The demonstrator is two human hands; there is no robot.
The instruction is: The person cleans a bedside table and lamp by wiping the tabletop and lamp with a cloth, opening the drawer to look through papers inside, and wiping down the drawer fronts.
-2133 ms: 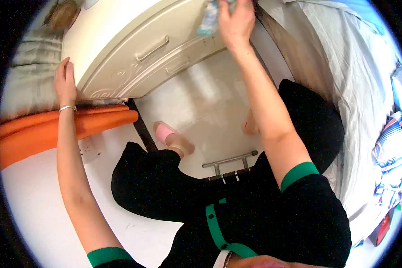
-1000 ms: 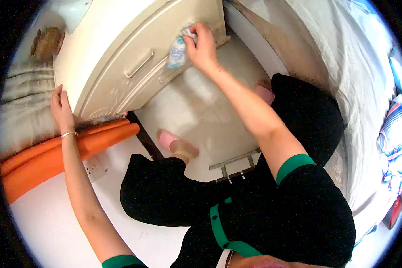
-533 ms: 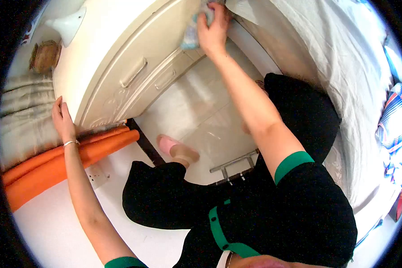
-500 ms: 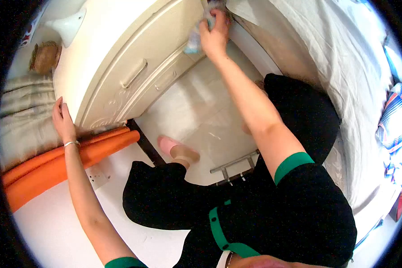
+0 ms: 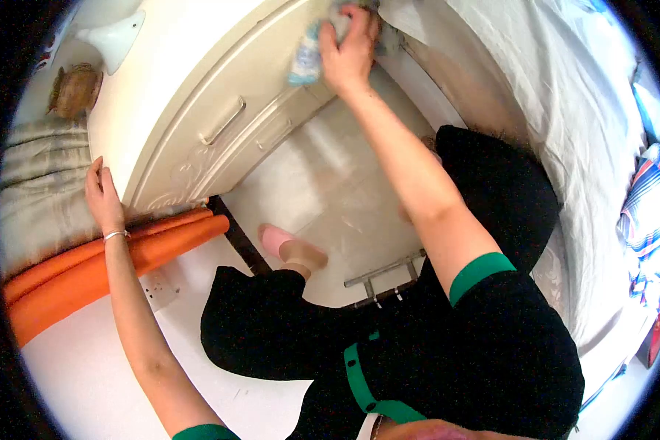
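Note:
My right hand (image 5: 350, 57) is closed around a whitish-blue cloth (image 5: 306, 64), which lies against the upper part of the cream drawer front (image 5: 191, 139). Motion blurs the cloth, and some of it is hidden behind my fingers. On the left, my left hand (image 5: 104, 196) rests by the corner of the cream cabinet's top (image 5: 136, 103), its fingers stretched out and holding nothing. Two metal handles mark the drawers, one of them a curved handle (image 5: 224, 121).
An orange roll (image 5: 117, 257) lies below my left hand, beside grey-beige fabric (image 5: 44, 176). A white sheet (image 5: 550, 132) hangs on the right. A metal rack (image 5: 385, 270) and my pink slipper (image 5: 279, 238) are on the tiled floor. A brown woven object (image 5: 75, 92) stands on the upper left.
My right hand has shifted slightly left and up with the cloth, which now shows further along the drawer front. My left hand has hardly moved.

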